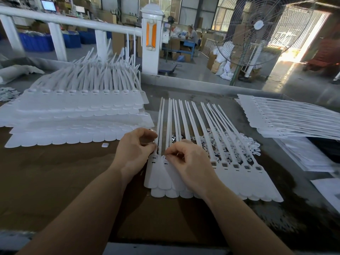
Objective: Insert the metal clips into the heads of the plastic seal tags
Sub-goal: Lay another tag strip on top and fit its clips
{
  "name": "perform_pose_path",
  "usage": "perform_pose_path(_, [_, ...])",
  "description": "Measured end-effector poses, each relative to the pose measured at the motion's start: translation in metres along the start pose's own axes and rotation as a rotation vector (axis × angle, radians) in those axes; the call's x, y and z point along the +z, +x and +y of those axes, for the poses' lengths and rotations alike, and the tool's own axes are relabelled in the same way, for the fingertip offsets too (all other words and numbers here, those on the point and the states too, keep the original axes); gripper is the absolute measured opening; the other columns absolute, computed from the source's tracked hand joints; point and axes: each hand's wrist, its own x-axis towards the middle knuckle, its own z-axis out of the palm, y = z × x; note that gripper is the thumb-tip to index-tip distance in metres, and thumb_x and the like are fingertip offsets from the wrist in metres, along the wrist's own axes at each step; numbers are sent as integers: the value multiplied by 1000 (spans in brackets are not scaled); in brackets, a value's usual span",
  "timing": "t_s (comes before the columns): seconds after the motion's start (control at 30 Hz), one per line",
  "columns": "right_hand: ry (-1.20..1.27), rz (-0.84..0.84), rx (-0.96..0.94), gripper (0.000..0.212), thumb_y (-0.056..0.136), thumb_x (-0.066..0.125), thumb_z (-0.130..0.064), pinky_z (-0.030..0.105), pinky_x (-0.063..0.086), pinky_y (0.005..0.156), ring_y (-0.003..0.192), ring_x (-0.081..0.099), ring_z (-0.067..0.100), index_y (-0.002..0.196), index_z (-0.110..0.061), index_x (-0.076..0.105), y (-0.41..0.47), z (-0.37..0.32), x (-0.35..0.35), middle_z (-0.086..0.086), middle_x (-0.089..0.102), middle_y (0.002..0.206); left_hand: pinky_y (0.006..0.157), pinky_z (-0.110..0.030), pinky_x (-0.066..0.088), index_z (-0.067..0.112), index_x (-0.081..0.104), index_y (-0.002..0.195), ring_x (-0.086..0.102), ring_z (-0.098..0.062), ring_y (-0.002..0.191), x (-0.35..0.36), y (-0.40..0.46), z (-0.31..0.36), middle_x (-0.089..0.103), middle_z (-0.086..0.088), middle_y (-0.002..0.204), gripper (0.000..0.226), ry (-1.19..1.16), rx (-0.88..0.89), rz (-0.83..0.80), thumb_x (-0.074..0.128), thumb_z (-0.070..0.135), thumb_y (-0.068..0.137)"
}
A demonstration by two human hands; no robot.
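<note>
A joined strip of white plastic seal tags (244, 179) lies flat in front of me, straps fanning away. Several heads on its right side show square openings. My left hand (135, 151) has curled fingers at the leftmost tag head, seemingly pinching something small; I cannot make out what. My right hand (187, 162) pinches a small metal clip at the second tag head, fingers curled over the strip. A heap of small metal clips (246, 144) lies under and beyond the straps on the right.
A tall pile of tag strips (77, 115) sits to the left, another flat stack (287, 118) to the right. One loose clip (104, 145) lies on the brown cardboard. A white railing, a standing fan and a seated person are beyond the table.
</note>
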Motion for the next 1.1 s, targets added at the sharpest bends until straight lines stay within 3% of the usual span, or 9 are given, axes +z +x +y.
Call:
perform_pose_path(0.4, [-219, 52, -192, 14, 86, 60, -3, 18, 42, 81, 88, 57, 14, 90, -7, 72, -6, 4, 1, 2, 66, 89, 73, -12, 45, 31, 61, 88, 60, 3, 85, 0, -1, 1, 64, 16, 92, 23, -8, -17, 2, 66, 8, 84])
perform_pose_path(0.53, [-297, 41, -254, 20, 82, 58, 0, 27, 50, 79, 87, 61, 18, 92, -6, 74, -9, 2, -2, 5, 68, 88, 79, -21, 49, 28, 63, 90, 62, -2, 87, 0, -1, 1, 66, 13, 93, 21, -21, -27, -4, 66, 8, 84])
perform_pose_path(0.67, [-331, 36, -301, 20, 76, 57, -1, 35, 56, 69, 78, 64, 21, 86, -5, 75, -12, -2, -6, 6, 69, 81, 80, -21, 49, 29, 63, 90, 61, -1, 88, 0, 0, 1, 65, 14, 93, 22, -5, -22, 1, 67, 8, 84])
perform_pose_path(0.97, [-347, -7, -283, 22, 77, 53, -1, 37, 55, 66, 78, 62, 22, 81, -5, 74, -11, -6, -8, 6, 67, 81, 78, -15, 45, 32, 61, 87, 60, 1, 88, 1, 0, 1, 64, 17, 92, 26, 16, -17, -5, 66, 7, 84])
perform_pose_path(1.1, [-355, -29, -279, 23, 79, 51, -3, 37, 54, 69, 81, 61, 22, 85, -5, 73, -10, -7, -7, 6, 66, 84, 84, -21, 47, 31, 61, 87, 61, -2, 90, 1, 0, 2, 64, 14, 92, 26, 24, -13, -11, 66, 6, 84])
